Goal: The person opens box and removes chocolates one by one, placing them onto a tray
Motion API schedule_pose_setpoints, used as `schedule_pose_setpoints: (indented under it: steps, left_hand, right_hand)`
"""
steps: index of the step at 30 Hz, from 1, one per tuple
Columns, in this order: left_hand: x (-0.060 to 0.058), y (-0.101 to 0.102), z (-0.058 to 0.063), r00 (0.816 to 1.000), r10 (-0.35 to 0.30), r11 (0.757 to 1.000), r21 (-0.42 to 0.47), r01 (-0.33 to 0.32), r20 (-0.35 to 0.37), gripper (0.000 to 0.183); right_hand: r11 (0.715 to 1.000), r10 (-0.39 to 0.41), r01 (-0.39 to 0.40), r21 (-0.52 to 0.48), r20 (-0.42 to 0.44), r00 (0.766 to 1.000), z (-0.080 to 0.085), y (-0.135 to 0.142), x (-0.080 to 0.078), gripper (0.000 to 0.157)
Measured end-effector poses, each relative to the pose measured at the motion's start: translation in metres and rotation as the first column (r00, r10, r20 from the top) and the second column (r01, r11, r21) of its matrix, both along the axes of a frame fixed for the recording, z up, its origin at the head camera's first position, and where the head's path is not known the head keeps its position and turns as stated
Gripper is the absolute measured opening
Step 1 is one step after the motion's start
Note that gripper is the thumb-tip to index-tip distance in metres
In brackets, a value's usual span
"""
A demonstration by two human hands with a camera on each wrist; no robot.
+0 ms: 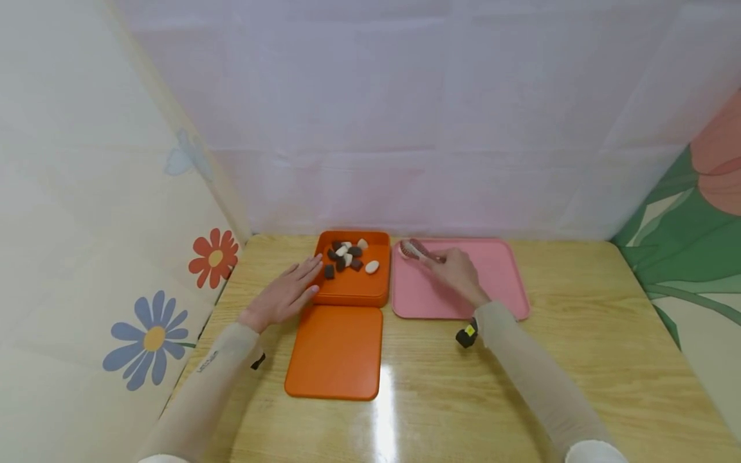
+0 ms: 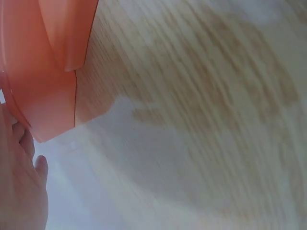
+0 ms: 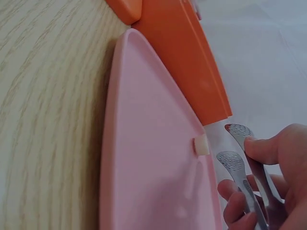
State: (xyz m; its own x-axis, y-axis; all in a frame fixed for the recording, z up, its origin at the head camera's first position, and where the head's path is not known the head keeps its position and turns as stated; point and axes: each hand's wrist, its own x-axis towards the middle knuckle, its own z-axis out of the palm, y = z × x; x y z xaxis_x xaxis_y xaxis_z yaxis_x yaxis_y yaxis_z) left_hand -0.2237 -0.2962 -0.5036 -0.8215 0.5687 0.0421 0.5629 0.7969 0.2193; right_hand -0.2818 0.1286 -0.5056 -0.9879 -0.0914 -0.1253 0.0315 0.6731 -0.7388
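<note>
My right hand (image 1: 457,273) grips metal tongs (image 3: 257,168) over the far left part of the pink tray (image 1: 492,276). In the right wrist view the perforated ends of the tongs stand apart with nothing between them. A small pale piece (image 3: 201,144) sits on the tray near its edge, close to the tongs. My left hand (image 1: 282,297) rests its extended fingers against the left side of the orange box (image 1: 353,297). Inside that box lie several dark pieces (image 1: 329,272) and white pieces (image 1: 372,267), pebble-like in shape.
An orange lid (image 1: 334,354) lies flat on the wooden table (image 1: 428,386), in front of the box. The tray stands just right of the box. Behind the table hangs a pale cloth (image 1: 405,128), with flower-printed cloth at both sides.
</note>
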Motion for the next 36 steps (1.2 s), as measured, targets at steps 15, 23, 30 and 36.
schedule_pose_setpoints:
  steps: [15, 23, 30, 36]
  left_hand:
    - [0.001, 0.004, -0.005, 1.000, 0.015, 0.999, -0.029, -0.015, 0.005, 0.064]
    - [0.001, 0.002, -0.007, 1.000, 0.018, 0.999, -0.035, -0.018, 0.006, 0.064]
    - [0.002, 0.002, -0.006, 1.000, 0.020, 0.999, -0.035, -0.021, -0.010, 0.064]
    - [0.004, 0.001, -0.005, 1.000, 0.021, 1.000, -0.021, -0.021, 0.003, 0.064]
  right_hand:
    - [0.996, 0.082, -0.087, -0.014, -0.197, 0.977, 0.027, -0.021, 0.004, 0.047]
    - [0.995, 0.096, -0.095, 0.013, -0.161, 0.982, 0.042, -0.039, 0.005, 0.049]
    - [0.992, 0.120, -0.112, 0.053, -0.187, 0.975, 0.047, -0.052, 0.004, 0.052]
    - [0.991, 0.119, -0.104, 0.089, -0.184, 0.976, 0.050, -0.063, 0.004, 0.045]
